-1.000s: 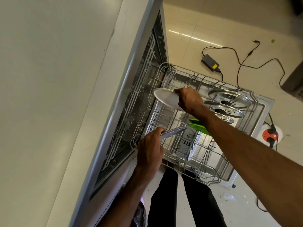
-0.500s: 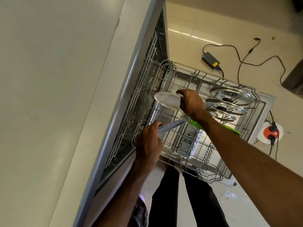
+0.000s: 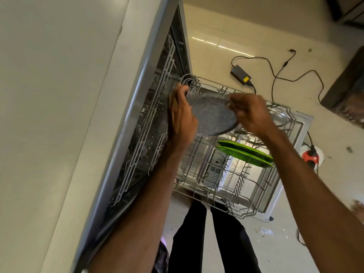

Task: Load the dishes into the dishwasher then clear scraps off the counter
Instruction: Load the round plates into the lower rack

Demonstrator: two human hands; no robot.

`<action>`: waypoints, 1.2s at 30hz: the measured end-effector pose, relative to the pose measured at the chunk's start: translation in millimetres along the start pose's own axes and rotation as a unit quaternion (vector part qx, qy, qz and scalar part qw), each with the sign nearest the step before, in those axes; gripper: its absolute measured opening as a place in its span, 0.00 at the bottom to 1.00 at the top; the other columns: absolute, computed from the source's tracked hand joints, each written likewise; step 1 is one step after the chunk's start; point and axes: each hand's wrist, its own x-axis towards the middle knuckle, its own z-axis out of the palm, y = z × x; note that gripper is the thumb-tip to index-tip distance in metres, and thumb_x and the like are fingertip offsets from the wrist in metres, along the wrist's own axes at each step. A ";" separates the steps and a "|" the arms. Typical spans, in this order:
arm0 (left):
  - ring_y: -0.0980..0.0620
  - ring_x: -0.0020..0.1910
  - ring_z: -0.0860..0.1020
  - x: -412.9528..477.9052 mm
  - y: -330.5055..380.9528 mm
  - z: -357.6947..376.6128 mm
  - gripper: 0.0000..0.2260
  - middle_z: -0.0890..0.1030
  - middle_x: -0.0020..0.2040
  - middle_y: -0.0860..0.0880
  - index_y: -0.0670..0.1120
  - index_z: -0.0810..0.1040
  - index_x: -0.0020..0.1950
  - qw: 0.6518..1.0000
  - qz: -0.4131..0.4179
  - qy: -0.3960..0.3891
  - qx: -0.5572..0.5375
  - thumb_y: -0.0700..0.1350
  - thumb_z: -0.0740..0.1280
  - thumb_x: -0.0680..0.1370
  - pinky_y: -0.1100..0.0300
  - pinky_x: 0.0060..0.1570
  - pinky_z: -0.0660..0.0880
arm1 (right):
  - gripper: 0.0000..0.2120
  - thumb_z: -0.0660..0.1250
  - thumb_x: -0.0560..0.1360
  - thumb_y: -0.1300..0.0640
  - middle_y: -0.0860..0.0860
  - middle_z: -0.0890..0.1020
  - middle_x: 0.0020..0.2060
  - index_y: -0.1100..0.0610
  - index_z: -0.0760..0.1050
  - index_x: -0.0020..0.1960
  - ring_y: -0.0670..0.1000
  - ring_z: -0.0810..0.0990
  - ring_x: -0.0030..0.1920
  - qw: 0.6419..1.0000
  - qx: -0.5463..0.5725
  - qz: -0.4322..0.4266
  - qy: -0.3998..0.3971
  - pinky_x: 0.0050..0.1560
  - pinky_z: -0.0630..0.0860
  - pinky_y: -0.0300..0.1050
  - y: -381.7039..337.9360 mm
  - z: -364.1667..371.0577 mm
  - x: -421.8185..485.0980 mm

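Fingers of left hand (image 3: pixel 182 119), right hand (image 3: pixel 250 113) tight on speckled plate (image 3: pixel 210 115); green plates (image 3: pixel 246 153) below.

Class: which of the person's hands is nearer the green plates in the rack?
Right. The right hand grips the rim of the grey plate above the green plates; the left hand holds the opposite rim, farther off to their left.
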 end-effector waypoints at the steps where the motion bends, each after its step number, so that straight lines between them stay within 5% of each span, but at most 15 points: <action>1: 0.44 0.75 0.68 5.3 -3.9 8.2 0.31 0.69 0.75 0.39 0.38 0.67 0.74 0.999 -0.028 0.013 0.016 0.29 0.71 0.72 0.49 0.71 0.71 | 0.11 0.65 0.81 0.61 0.52 0.86 0.51 0.54 0.82 0.59 0.52 0.84 0.50 1.000 0.003 0.025 0.018 0.54 0.82 0.56 0.8 -9.9 3.5; 4: 0.41 0.77 0.64 12.1 -20.1 30.3 0.38 0.64 0.78 0.38 0.37 0.61 0.78 0.993 -0.060 -0.045 0.087 0.33 0.75 0.71 0.48 0.75 0.65 | 0.11 0.64 0.81 0.58 0.50 0.86 0.53 0.53 0.82 0.60 0.50 0.83 0.53 0.995 -0.016 0.058 0.081 0.57 0.80 0.56 6.2 -32.7 11.2; 9: 0.39 0.78 0.61 -13.4 -45.0 58.8 0.41 0.48 0.83 0.41 0.41 0.49 0.83 0.911 0.016 -0.338 0.236 0.36 0.71 0.76 0.46 0.68 0.72 | 0.13 0.63 0.80 0.59 0.51 0.86 0.53 0.54 0.82 0.61 0.51 0.83 0.54 0.987 -0.036 0.076 0.138 0.57 0.80 0.52 18.1 -37.2 22.3; 13: 0.40 0.72 0.69 -36.0 -53.3 59.7 0.36 0.53 0.82 0.39 0.41 0.54 0.82 0.923 0.025 -0.288 0.253 0.34 0.68 0.77 0.48 0.62 0.76 | 0.12 0.62 0.80 0.60 0.53 0.85 0.49 0.55 0.83 0.58 0.54 0.82 0.51 0.987 -0.052 0.105 0.108 0.49 0.76 0.45 21.5 -19.9 27.0; 18: 0.42 0.80 0.56 -81.2 -72.7 47.9 0.40 0.43 0.83 0.42 0.42 0.46 0.83 0.931 0.042 -0.271 0.242 0.33 0.65 0.76 0.48 0.70 0.70 | 0.13 0.62 0.76 0.61 0.56 0.86 0.45 0.55 0.83 0.55 0.60 0.83 0.47 0.990 -0.097 0.098 0.025 0.46 0.81 0.57 14.1 0.9 40.6; 26: 0.43 0.79 0.59 -85.1 -73.4 41.4 0.44 0.41 0.83 0.43 0.43 0.42 0.83 0.930 0.036 -0.279 0.237 0.34 0.68 0.75 0.47 0.73 0.67 | 0.13 0.68 0.75 0.65 0.59 0.86 0.47 0.58 0.81 0.59 0.61 0.85 0.45 0.982 -0.170 0.005 -0.087 0.44 0.83 0.60 -6.9 45.0 58.4; 32: 0.42 0.78 0.61 -80.8 -72.2 38.1 0.42 0.42 0.83 0.43 0.43 0.43 0.83 0.925 0.039 -0.293 0.240 0.35 0.66 0.77 0.47 0.68 0.72 | 0.05 0.65 0.80 0.65 0.53 0.79 0.36 0.61 0.81 0.52 0.57 0.84 0.40 0.974 -0.183 0.000 -0.132 0.37 0.73 0.45 0.2 74.4 56.9; 36: 0.42 0.76 0.65 -81.2 -72.5 37.8 0.41 0.44 0.83 0.43 0.43 0.45 0.83 0.931 0.034 -0.286 0.224 0.35 0.67 0.77 0.48 0.62 0.76 | 0.08 0.66 0.80 0.64 0.57 0.84 0.42 0.60 0.81 0.57 0.57 0.84 0.42 0.974 -0.188 0.012 -0.126 0.38 0.72 0.44 3.2 76.0 57.0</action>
